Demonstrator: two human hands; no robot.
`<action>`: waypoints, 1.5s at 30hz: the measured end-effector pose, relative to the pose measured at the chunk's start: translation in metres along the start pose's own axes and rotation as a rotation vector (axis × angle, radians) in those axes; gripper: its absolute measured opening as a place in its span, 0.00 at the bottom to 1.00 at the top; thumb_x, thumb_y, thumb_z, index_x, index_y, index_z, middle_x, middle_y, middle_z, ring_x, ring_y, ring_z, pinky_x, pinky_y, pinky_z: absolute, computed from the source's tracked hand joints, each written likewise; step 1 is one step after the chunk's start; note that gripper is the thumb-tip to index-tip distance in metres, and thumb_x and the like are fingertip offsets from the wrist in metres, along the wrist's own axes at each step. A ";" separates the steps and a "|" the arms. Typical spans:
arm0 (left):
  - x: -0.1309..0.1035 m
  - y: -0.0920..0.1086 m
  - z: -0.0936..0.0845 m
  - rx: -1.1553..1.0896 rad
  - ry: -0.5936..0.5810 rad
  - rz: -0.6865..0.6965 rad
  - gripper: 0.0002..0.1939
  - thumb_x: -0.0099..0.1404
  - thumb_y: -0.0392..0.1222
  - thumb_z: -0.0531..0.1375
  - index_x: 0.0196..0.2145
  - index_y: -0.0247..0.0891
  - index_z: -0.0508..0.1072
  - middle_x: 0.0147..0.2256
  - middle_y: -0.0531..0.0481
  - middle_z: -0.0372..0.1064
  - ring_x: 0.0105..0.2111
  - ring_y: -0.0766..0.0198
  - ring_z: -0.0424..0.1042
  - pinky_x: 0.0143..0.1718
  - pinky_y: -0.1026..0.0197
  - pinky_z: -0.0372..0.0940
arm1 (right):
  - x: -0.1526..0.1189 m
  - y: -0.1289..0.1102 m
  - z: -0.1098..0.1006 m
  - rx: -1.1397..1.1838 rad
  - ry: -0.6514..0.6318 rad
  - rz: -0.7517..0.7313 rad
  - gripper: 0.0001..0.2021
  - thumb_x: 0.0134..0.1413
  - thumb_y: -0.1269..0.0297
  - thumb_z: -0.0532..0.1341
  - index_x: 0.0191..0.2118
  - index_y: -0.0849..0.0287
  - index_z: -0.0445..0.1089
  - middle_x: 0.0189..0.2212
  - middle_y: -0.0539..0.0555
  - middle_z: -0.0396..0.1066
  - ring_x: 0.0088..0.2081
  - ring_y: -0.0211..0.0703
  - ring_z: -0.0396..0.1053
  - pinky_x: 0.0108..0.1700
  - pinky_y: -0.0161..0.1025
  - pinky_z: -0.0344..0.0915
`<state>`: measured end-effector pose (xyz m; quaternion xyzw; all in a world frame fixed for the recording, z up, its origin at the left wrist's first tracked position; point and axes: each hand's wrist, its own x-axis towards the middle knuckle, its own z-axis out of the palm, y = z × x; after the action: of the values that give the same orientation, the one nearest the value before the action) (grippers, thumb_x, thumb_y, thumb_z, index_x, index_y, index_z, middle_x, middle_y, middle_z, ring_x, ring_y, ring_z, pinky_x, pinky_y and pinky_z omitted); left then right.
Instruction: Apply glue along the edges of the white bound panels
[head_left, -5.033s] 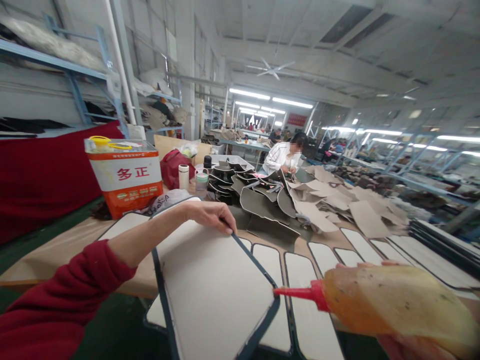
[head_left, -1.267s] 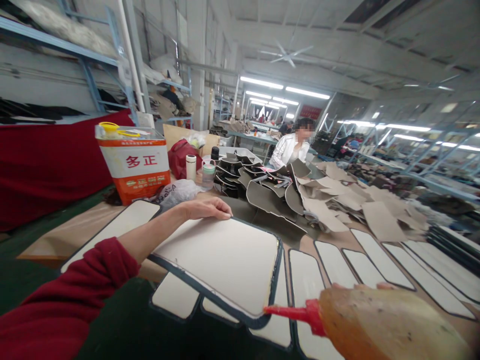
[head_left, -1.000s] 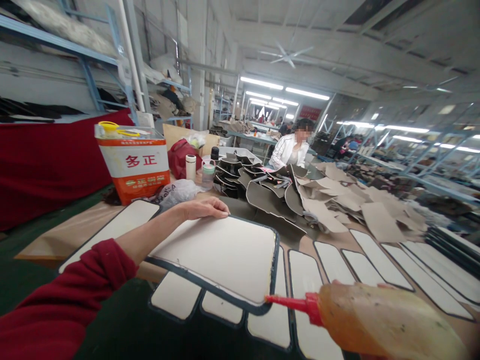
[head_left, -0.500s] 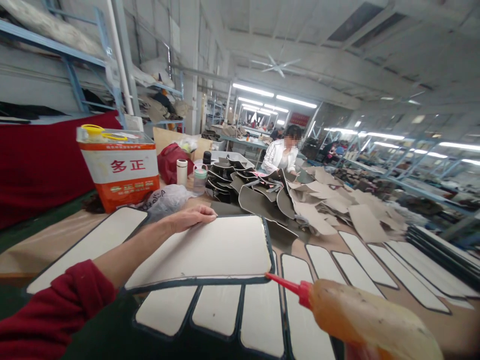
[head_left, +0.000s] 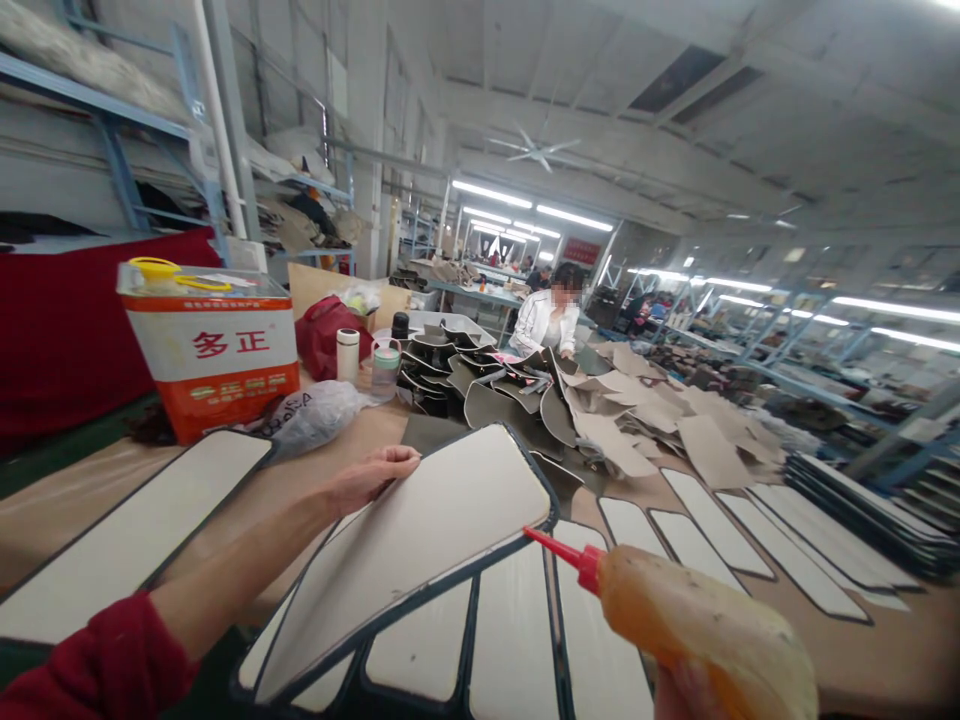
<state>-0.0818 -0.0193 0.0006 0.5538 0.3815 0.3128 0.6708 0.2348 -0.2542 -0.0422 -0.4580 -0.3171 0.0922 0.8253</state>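
Observation:
My left hand (head_left: 379, 472) pinches the far edge of a cream panel with a dark border (head_left: 427, 530), which is lifted and tilted above other panels. My right hand (head_left: 686, 690), mostly cut off by the bottom edge, grips a squeeze bottle of amber glue (head_left: 697, 620). Its red nozzle (head_left: 559, 548) points left, with the tip at the panel's near right corner. Beneath the raised panel lie several similar cream panels (head_left: 510, 640) side by side.
At left stands an orange and white tin (head_left: 214, 350); a long panel (head_left: 142, 530) lies before it. Beyond are a plastic bag (head_left: 319, 415), a cream flask (head_left: 347, 355) and piled grey pieces (head_left: 502, 400). Dark-edged panels (head_left: 870, 510) are stacked at right. A person in white (head_left: 547, 315) works behind.
The held panel has turned and tilted, its near left end swinging down toward me. The glue nozzle remains at its right corner. The whole view has shifted slightly.

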 end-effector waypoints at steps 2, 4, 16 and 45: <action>-0.001 -0.005 0.002 0.015 0.011 -0.001 0.30 0.44 0.63 0.74 0.28 0.38 0.67 0.22 0.58 0.61 0.20 0.71 0.57 0.20 0.67 0.47 | 0.003 -0.005 0.010 0.000 0.044 0.017 0.33 0.42 0.66 0.77 0.57 0.52 0.71 0.62 0.56 0.67 0.59 0.67 0.68 0.46 0.54 0.80; -0.003 -0.008 0.004 0.026 0.018 -0.011 0.31 0.45 0.65 0.73 0.29 0.38 0.66 0.22 0.59 0.59 0.20 0.72 0.55 0.20 0.67 0.44 | 0.007 -0.010 0.017 0.005 0.078 0.041 0.34 0.41 0.66 0.78 0.56 0.51 0.71 0.63 0.56 0.65 0.60 0.66 0.66 0.44 0.50 0.80; -0.010 -0.014 0.008 -0.089 -0.010 -0.006 0.31 0.46 0.64 0.74 0.30 0.39 0.64 0.25 0.58 0.61 0.24 0.70 0.59 0.25 0.68 0.54 | 0.021 0.000 0.020 0.019 -0.040 0.154 0.36 0.32 0.68 0.80 0.53 0.54 0.73 0.45 0.52 0.76 0.33 0.43 0.74 0.33 0.34 0.77; -0.016 -0.018 0.004 -0.169 -0.006 -0.074 0.22 0.49 0.54 0.74 0.29 0.40 0.68 0.26 0.55 0.66 0.26 0.65 0.63 0.28 0.62 0.58 | -0.002 -0.024 0.059 0.025 -0.131 0.356 0.28 0.35 0.55 0.79 0.47 0.48 0.75 0.29 0.44 0.75 0.31 0.37 0.73 0.40 0.27 0.72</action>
<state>-0.0865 -0.0382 -0.0136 0.4817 0.3720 0.3170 0.7274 0.1947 -0.2276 -0.0013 -0.4897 -0.2829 0.2703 0.7792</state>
